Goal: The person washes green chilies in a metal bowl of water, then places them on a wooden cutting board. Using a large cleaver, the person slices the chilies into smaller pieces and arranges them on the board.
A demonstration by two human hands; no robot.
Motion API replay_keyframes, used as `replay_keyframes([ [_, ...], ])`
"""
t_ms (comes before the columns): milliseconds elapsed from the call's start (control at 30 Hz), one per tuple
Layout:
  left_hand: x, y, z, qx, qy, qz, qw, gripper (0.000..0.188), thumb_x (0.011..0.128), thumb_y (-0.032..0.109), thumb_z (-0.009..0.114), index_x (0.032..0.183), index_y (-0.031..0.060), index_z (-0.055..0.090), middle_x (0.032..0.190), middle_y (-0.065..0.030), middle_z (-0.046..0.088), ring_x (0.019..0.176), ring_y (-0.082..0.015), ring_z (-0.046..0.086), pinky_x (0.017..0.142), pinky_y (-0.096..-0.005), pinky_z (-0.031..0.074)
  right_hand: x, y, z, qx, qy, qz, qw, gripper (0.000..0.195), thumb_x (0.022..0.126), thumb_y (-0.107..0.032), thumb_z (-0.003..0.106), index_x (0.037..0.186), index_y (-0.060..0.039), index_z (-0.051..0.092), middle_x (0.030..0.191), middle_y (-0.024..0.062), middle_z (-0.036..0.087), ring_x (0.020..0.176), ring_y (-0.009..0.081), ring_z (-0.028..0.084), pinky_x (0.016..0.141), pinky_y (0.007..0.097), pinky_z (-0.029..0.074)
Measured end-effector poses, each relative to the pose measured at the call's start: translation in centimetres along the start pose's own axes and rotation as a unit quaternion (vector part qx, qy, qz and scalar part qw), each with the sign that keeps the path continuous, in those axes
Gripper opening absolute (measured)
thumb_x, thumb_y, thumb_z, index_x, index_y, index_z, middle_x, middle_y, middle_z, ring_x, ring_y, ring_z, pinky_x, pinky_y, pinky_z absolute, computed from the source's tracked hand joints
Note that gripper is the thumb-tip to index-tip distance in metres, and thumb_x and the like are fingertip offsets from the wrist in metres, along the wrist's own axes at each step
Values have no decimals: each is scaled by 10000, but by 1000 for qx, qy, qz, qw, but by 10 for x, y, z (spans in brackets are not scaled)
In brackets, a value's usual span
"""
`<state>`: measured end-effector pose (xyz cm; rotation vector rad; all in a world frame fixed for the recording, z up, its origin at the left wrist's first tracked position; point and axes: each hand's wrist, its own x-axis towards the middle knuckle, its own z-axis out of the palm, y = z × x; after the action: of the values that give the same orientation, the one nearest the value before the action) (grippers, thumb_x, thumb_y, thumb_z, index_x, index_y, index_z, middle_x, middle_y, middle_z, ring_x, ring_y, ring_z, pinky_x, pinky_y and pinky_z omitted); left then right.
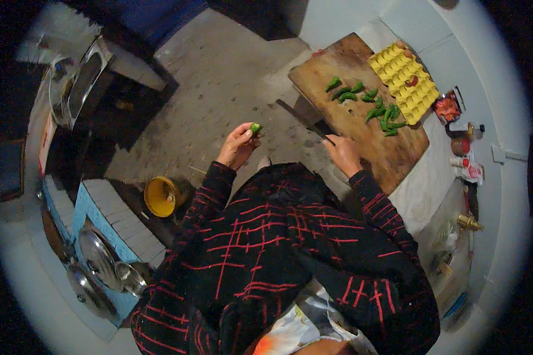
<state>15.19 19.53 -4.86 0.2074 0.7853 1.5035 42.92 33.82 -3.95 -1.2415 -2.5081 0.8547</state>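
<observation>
My left hand (239, 146) pinches a piece of green pepper (255, 128) between thumb and fingertips, its pale cut end facing up. In my right hand (343, 153) is the handle of a long dark-bladed knife (300, 116). The blade points up and to the left, over the floor beside a wooden cutting board (395, 159), well apart from the pepper. Several green peppers (347, 97) lie on the board, some of them apparently in shorter pieces (381, 112).
A yellow egg tray (404, 82) rests partly on the board's far right edge, with a red item in it. Bottles (462, 128) and packets line the wall. On the left are a yellow bucket (160, 196), metal pot lids (98, 257) and a stove (86, 84).
</observation>
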Motion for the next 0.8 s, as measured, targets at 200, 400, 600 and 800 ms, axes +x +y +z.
replay_keyframes([
  [200,42,5,4,123,12,19,992,243,830,147,592,1052,58,550,945,-7,576,773,-104,517,729,-276,420,-34,11,-22,-15,-21,99,995,311,804,-288,577,755,18,550,675,204,552,644,404,530,562,472,394],
  [400,159,-22,61,368,-56,69,926,175,802,90,588,962,21,567,887,2,574,775,-97,520,689,-235,416,-108,34,-54,-15,10,234,972,311,808,-306,572,727,-6,562,631,204,541,639,405,541,557,477,387],
  [600,301,-82,111,703,-98,231,665,221,748,100,613,953,32,568,951,-132,576,915,-288,544,778,-377,441,-182,51,-65,36,75,299,951,338,822,-347,552,735,-22,568,626,187,551,615,373,554,538,452,392],
  [800,354,-123,142,872,-69,187,447,251,760,159,607,1002,107,564,1058,-87,540,1045,-293,466,850,-439,403,-247,56,-75,19,129,350,928,286,822,-297,571,989,-72,626,750,168,620,695,323,604,591,400,454],
])
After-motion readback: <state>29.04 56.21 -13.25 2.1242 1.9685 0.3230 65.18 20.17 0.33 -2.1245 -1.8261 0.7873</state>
